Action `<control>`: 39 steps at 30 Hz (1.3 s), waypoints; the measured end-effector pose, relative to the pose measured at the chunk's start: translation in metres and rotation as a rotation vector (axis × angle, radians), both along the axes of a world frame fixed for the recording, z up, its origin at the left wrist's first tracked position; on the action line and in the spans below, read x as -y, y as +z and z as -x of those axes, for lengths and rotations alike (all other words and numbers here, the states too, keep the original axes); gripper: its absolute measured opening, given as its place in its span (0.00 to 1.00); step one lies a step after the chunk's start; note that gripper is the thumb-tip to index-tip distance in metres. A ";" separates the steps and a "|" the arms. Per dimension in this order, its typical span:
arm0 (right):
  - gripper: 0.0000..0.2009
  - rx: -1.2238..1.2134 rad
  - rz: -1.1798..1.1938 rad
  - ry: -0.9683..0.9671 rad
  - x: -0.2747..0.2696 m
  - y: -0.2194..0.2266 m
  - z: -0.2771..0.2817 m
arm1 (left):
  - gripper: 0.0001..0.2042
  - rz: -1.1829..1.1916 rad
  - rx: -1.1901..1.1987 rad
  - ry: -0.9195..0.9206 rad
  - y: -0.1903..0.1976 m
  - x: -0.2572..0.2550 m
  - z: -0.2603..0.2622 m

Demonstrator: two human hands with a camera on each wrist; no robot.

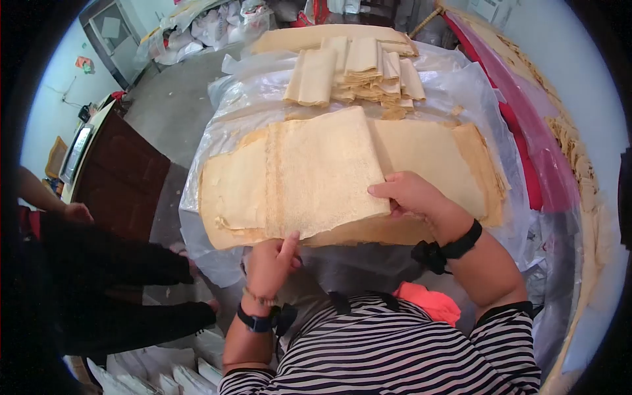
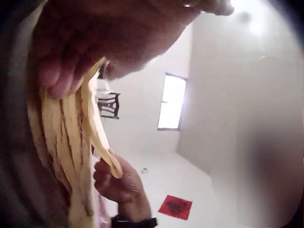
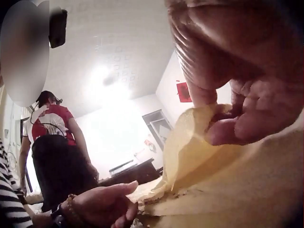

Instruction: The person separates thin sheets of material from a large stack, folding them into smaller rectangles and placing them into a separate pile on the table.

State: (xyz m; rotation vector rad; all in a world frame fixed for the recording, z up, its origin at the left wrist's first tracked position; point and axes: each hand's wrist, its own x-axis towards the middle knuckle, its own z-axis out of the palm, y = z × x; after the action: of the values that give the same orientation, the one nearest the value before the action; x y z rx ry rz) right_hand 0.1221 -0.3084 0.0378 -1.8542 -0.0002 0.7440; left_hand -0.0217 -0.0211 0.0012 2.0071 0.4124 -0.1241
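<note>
A thin, pale yellow sheet like tofu skin (image 1: 322, 174) lies folded over on a stack of similar sheets (image 1: 428, 151). My right hand (image 1: 415, 197) pinches the near right corner of that folded sheet between thumb and fingers. In the right wrist view the pinched sheet (image 3: 185, 142) bends up off the layers below. At the near edge, my left hand (image 1: 271, 263) has its thumb along the sheet's border and its fingers at the edge. The left wrist view shows its fingertips (image 2: 61, 83) against the layered edges of the stack (image 2: 66, 137).
Folded bundles of sheets (image 1: 362, 69) sit farther back on the plastic-covered table (image 1: 224, 112). Another person (image 1: 99, 263) stands at the left, near a dark wooden desk (image 1: 125, 171). More sheets (image 1: 573, 145) line the right side beside pink plastic (image 1: 526, 99).
</note>
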 end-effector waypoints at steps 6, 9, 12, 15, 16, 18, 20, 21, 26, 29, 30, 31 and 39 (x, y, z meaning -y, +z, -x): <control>0.13 -0.039 -0.261 -0.085 -0.025 0.029 -0.008 | 0.23 -0.692 1.019 -0.089 0.060 0.046 -0.015; 0.15 -0.029 -0.361 -0.116 -0.038 0.039 -0.004 | 0.24 -0.642 0.925 -0.117 0.040 0.072 -0.055; 0.17 0.017 -0.472 -0.117 -0.042 0.038 -0.004 | 0.19 -0.573 0.798 -0.110 0.014 0.072 -0.078; 0.18 0.426 -0.282 0.007 -0.036 -0.009 -0.023 | 0.13 -0.407 0.690 -0.059 0.012 0.057 -0.094; 0.19 0.697 -0.029 0.090 -0.033 -0.023 -0.026 | 0.12 -0.332 0.648 -0.035 0.013 0.049 -0.100; 0.21 1.075 0.410 0.198 -0.032 -0.043 -0.028 | 0.12 0.029 0.601 0.003 0.019 0.032 -0.111; 0.25 1.286 0.774 0.240 -0.032 -0.054 -0.022 | 0.13 0.229 0.526 0.080 0.027 0.009 -0.122; 0.25 1.239 0.766 0.250 -0.032 -0.053 -0.022 | 0.13 0.214 0.522 0.112 0.037 -0.001 -0.125; 0.25 1.190 0.767 0.267 -0.032 -0.049 -0.020 | 0.16 0.571 0.493 0.266 0.082 -0.067 -0.139; 0.26 1.154 0.775 0.283 -0.032 -0.046 -0.018 | 0.15 0.455 0.659 0.359 0.103 -0.116 -0.136; 0.26 1.147 0.770 0.280 -0.033 -0.046 -0.018 | 0.15 0.470 0.714 0.375 0.111 -0.128 -0.133; 0.26 1.139 0.767 0.277 -0.033 -0.047 -0.018 | 0.16 0.486 0.769 0.391 0.120 -0.138 -0.129; 0.25 1.090 0.755 0.272 -0.035 -0.042 -0.016 | 0.14 0.567 0.839 0.369 0.169 -0.201 -0.115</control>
State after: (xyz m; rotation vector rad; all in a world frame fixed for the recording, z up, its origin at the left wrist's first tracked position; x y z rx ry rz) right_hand 0.1381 -0.2735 -0.0045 -2.8079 -0.7703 -0.2393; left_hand 0.0934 0.1804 0.1700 1.2436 0.1607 0.7309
